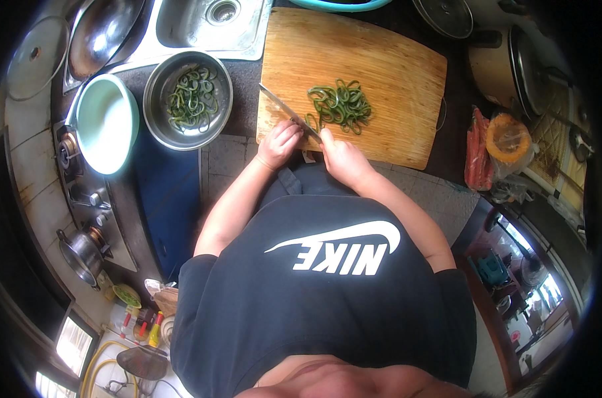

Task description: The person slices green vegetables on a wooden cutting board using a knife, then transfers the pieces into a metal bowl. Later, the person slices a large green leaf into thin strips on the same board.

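My right hand grips the handle of a kitchen knife, whose blade slants across the near left part of a wooden cutting board. My left hand rests at the board's near edge, its curled fingertips close against the blade; whatever lies under them is hidden. Beyond the knife, a loose pile of thin green vegetable rings lies on the board, with a few pieces right beside the blade. To the left of the board, a round steel bowl contains more green rings.
A pale green plastic basin stands left of the steel bowl. Behind are a steel sink and a wok. At right sit a red packet, a roll of orange tape and a large lidded pot.
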`<state>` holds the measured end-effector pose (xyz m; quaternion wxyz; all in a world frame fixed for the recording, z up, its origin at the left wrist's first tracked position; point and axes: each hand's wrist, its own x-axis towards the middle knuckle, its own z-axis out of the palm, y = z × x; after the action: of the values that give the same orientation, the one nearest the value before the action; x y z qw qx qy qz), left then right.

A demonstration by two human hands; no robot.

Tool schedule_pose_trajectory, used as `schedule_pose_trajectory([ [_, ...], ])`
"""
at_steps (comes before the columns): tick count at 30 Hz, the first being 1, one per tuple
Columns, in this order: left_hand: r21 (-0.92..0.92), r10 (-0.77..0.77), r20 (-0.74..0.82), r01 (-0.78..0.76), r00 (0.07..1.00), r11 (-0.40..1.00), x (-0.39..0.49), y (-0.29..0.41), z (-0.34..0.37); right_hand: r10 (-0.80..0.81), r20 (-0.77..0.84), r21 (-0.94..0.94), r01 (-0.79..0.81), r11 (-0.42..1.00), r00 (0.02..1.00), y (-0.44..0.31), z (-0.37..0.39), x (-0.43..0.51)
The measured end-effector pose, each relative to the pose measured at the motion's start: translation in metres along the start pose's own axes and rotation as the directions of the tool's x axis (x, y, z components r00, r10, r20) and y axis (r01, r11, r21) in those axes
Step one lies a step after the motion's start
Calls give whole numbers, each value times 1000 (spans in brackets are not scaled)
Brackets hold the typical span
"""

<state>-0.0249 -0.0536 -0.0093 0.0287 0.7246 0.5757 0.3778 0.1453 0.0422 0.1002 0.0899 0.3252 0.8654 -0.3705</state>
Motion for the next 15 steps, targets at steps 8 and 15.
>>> schedule_pose_trajectory([
  [8,3,-3,-7,3,1000,1000,0,-1,1,19,26,5,-19,1000,999,-3,4,3],
  [15,32,-25,1,25,1000,999,3,1,-2,77,82,48,-82,995,994,-8,4,11],
])
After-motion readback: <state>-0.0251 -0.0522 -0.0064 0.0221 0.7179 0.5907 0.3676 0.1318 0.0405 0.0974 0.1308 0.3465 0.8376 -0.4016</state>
